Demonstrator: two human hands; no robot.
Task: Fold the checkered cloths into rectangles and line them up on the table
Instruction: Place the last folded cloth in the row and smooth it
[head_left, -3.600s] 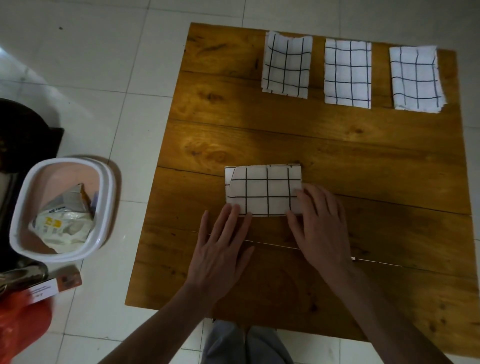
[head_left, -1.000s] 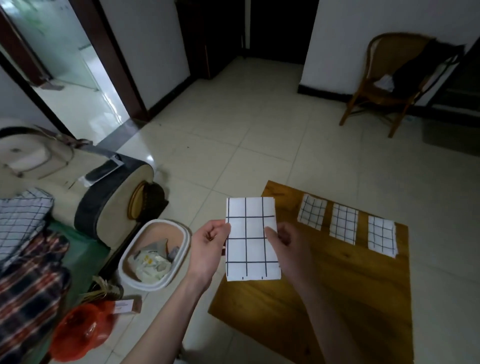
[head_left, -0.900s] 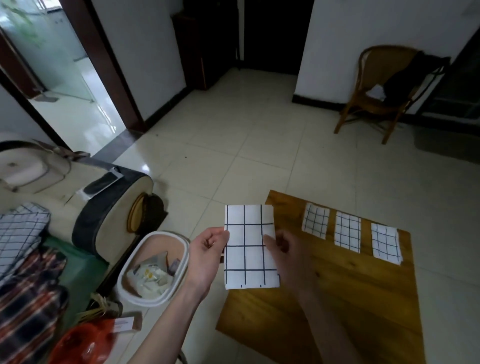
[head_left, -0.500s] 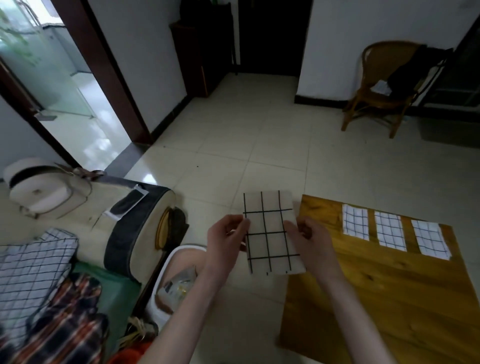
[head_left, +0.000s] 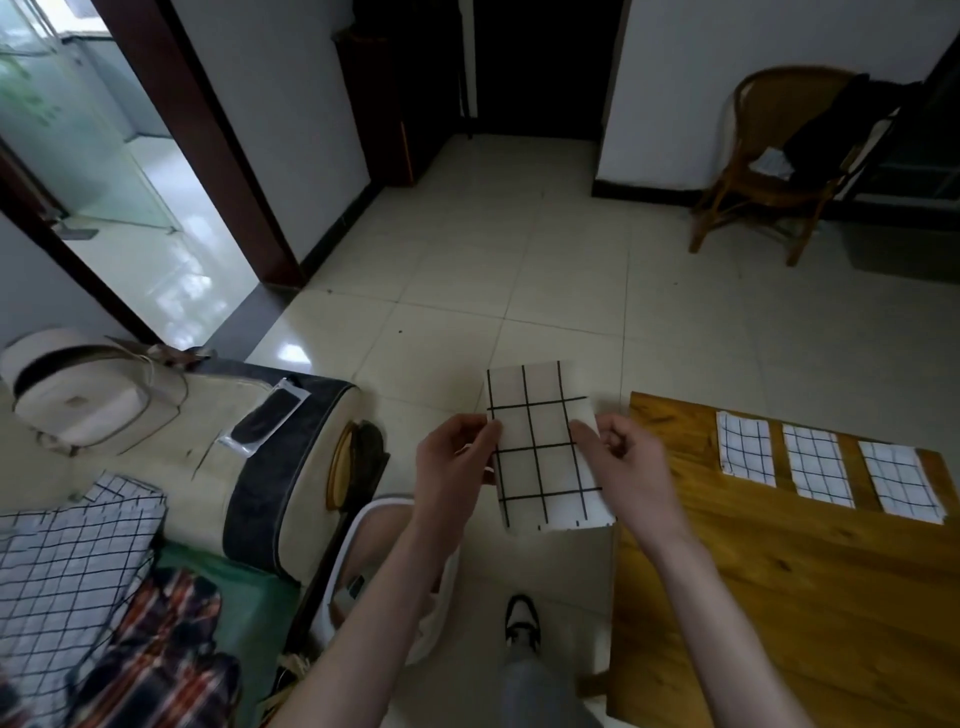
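3 folded cloths (head_left: 826, 467) lined up on table (head_left: 779, 597); 4th cloth (head_left: 545, 452), folded, pinched by left hand (head_left: 457, 457) and right hand (head_left: 623, 462), unplaced.

Pale glossy floor tiles (head_left: 545, 260) run to white walls (head_left: 670, 78); a brown wicker armchair (head_left: 769, 161) stands far right.

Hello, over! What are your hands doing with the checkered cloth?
Left hand and right hand pinch folded cloth upright, off the table. Three folded cloths lined up there. Nothing blocking.
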